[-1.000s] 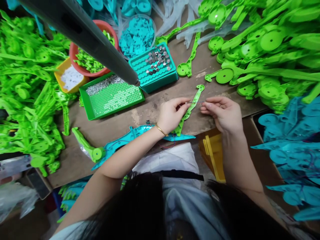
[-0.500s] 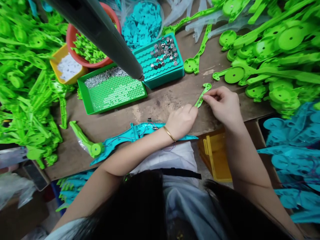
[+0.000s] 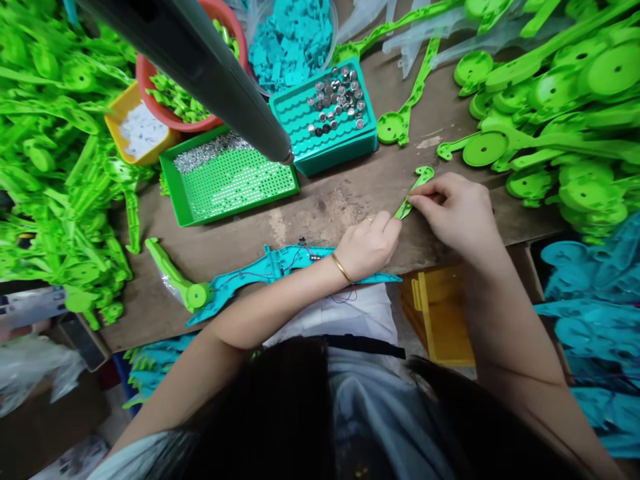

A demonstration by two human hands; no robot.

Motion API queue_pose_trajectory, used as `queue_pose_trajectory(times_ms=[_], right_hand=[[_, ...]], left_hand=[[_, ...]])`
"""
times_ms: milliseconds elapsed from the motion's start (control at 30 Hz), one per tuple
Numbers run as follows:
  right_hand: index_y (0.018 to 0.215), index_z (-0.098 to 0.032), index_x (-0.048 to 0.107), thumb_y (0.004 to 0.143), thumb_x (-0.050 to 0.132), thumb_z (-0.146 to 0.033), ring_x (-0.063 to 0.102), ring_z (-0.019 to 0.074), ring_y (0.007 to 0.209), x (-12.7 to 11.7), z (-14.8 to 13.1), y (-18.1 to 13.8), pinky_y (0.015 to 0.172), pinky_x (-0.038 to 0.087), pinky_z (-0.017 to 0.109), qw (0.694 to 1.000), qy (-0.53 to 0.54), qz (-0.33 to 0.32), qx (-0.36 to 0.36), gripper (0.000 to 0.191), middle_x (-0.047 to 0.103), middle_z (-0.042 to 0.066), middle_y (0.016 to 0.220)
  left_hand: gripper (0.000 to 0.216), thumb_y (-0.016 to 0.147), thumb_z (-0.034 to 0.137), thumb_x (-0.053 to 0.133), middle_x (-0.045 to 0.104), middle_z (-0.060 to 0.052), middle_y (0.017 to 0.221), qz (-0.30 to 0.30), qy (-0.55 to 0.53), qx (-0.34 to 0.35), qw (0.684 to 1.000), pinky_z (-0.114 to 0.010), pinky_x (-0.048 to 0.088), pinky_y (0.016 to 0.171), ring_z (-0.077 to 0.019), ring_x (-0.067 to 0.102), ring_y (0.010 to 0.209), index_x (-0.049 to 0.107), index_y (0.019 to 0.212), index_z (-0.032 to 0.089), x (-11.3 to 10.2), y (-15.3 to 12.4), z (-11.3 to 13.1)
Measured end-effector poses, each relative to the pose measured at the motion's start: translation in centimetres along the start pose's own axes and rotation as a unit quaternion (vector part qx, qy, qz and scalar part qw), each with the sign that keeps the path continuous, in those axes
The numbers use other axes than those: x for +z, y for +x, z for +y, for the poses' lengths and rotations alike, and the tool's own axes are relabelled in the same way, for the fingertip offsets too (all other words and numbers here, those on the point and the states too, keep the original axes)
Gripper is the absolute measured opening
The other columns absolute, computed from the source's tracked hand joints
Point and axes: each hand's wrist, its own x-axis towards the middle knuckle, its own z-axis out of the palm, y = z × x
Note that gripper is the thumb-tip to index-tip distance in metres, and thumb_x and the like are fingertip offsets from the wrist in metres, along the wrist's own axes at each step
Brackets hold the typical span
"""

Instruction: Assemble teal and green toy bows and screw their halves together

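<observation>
A slim bright-green plastic part [image 3: 424,175] with a hooked far end is held just above the table. My left hand [image 3: 373,243] is closed on its near end, knuckles up. The thumb and forefinger of my right hand [image 3: 453,207] pinch at the right edge of the same part; any small piece between those fingertips is hidden. Under my left forearm lies a long blue plastic shell [image 3: 243,277] with thin wires and a small circuit piece. A green arm-shaped piece with a round end [image 3: 197,295] rests against the shell's left end.
A dark electric screwdriver [image 3: 220,80] hangs over a green tray of screws [image 3: 235,190] and a teal tray of metal pieces [image 3: 337,157]. Behind stand a red bowl [image 3: 145,80], a yellow bin [image 3: 117,127] and a tub of blue pieces [image 3: 290,47]. Green parts heap up left [image 3: 65,167] and right [image 3: 583,133].
The view has shifted slightly, so the bench appears a little further right. The green part is turned more edge-on between my hands, which stay closed around the same places.
</observation>
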Motion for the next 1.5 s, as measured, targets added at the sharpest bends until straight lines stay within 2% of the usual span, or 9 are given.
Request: queue_pose_trajectory(times_ms=[267, 467, 600, 733, 867, 1200, 1367, 1433, 1500], right_hand=[[0.085, -0.021, 0.073, 0.080, 0.064, -0.026, 0.063, 0.0190, 0.076, 0.3, 0.5, -0.6, 0.074, 0.051, 0.035, 0.998, 0.064, 0.012, 0.003, 0.012, 0.070, 0.005, 0.086], [0.082, -0.021, 0.070, 0.081, 0.062, -0.028, 0.061, 0.0205, 0.076, 0.7, 0.4, -0.9, 0.076, 0.050, 0.038, 0.999, 0.017, 0.036, 0.001, 0.011, 0.067, 0.007, 0.086], [0.084, -0.021, 0.070, 0.084, 0.059, -0.029, 0.060, 0.0227, 0.082, 1.2, 0.1, -1.5, 0.082, 0.047, 0.040, 0.999, -0.011, 0.041, 0.009, 0.013, 0.065, 0.009, 0.088], [0.106, -0.023, 0.069, 0.090, 0.050, -0.029, 0.056, 0.0266, 0.101, 1.4, 0.0, -3.3, 0.089, 0.043, 0.042, 0.997, -0.064, 0.016, -0.038, 0.026, 0.063, 0.011, 0.103], [0.129, -0.022, 0.059, 0.089, 0.045, -0.022, 0.053, 0.0280, 0.104, 1.5, 0.5, -4.7, 0.087, 0.043, 0.044, 0.988, -0.133, -0.001, -0.079, 0.042, 0.059, 0.013, 0.114], [0.118, -0.022, 0.065, 0.090, 0.049, -0.029, 0.053, 0.0266, 0.102, 2.5, 1.1, -5.2, 0.088, 0.042, 0.045, 0.988, -0.079, 0.079, -0.108, 0.033, 0.059, 0.012, 0.113], [0.098, -0.023, 0.069, 0.090, 0.053, -0.032, 0.056, 0.0248, 0.099, 3.3, 0.9, -5.6, 0.086, 0.044, 0.042, 0.986, -0.058, 0.100, -0.121, 0.020, 0.062, 0.008, 0.105], [0.097, -0.024, 0.070, 0.090, 0.054, -0.033, 0.057, 0.0245, 0.099, 3.6, 0.9, -5.6, 0.085, 0.044, 0.041, 0.986, -0.054, 0.104, -0.119, 0.019, 0.063, 0.007, 0.104], [0.096, -0.024, 0.070, 0.090, 0.055, -0.033, 0.057, 0.0240, 0.097, 3.7, 1.0, -5.5, 0.083, 0.044, 0.040, 0.986, -0.049, 0.111, -0.116, 0.019, 0.064, 0.007, 0.102]], left_hand=[[0.026, 0.099, 0.022, 0.036, 0.059, -0.007, 0.085, 0.003, 0.003, -0.006, 1.000, -0.028, 0.038, 0.058, -0.0179, 0.059, 0.076, 0.061, 0.092, 0.016, 0.3, 0.1, 0.1], [0.026, 0.099, 0.023, 0.036, 0.058, -0.007, 0.086, -0.013, -0.004, -0.011, 1.000, -0.028, 0.038, 0.057, -0.0181, 0.059, 0.078, 0.061, 0.094, 0.017, 0.2, 0.2, 0.1], [0.025, 0.099, 0.021, 0.037, 0.059, -0.008, 0.086, -0.018, -0.005, -0.010, 1.000, -0.028, 0.038, 0.057, -0.0182, 0.060, 0.079, 0.061, 0.094, 0.016, 0.1, 0.2, 0.1], [0.027, 0.099, 0.022, 0.035, 0.059, -0.008, 0.088, -0.026, -0.007, -0.011, 1.000, -0.028, 0.040, 0.059, -0.0187, 0.060, 0.080, 0.061, 0.095, 0.016, 0.2, 0.2, 0.1], [0.029, 0.100, 0.023, 0.032, 0.060, -0.008, 0.088, -0.031, 0.007, -0.011, 0.999, -0.028, 0.042, 0.061, -0.0190, 0.061, 0.079, 0.060, 0.094, 0.016, 0.2, 0.2, 0.1], [0.026, 0.099, 0.026, 0.039, 0.064, -0.007, 0.090, -0.024, 0.027, -0.020, 0.999, -0.026, 0.041, 0.060, -0.0173, 0.063, 0.078, 0.062, 0.092, 0.016, -0.1, 0.3, 0.2], [0.022, 0.097, 0.026, 0.047, 0.066, -0.008, 0.091, -0.026, -0.053, -0.036, 0.998, -0.026, 0.044, 0.065, -0.0176, 0.063, 0.079, 0.065, 0.094, 0.014, -0.7, 0.3, -0.3], [0.014, 0.092, 0.021, 0.056, 0.068, -0.006, 0.090, -0.018, -0.151, -0.045, 0.987, -0.026, 0.047, 0.072, -0.0173, 0.064, 0.082, 0.066, 0.095, 0.013, -0.8, 0.3, -1.0], [0.010, 0.087, 0.016, 0.061, 0.069, -0.004, 0.088, -0.009, -0.270, -0.073, 0.960, -0.025, 0.049, 0.076, -0.0153, 0.064, 0.083, 0.068, 0.095, 0.014, -0.7, 0.3, -1.7]])
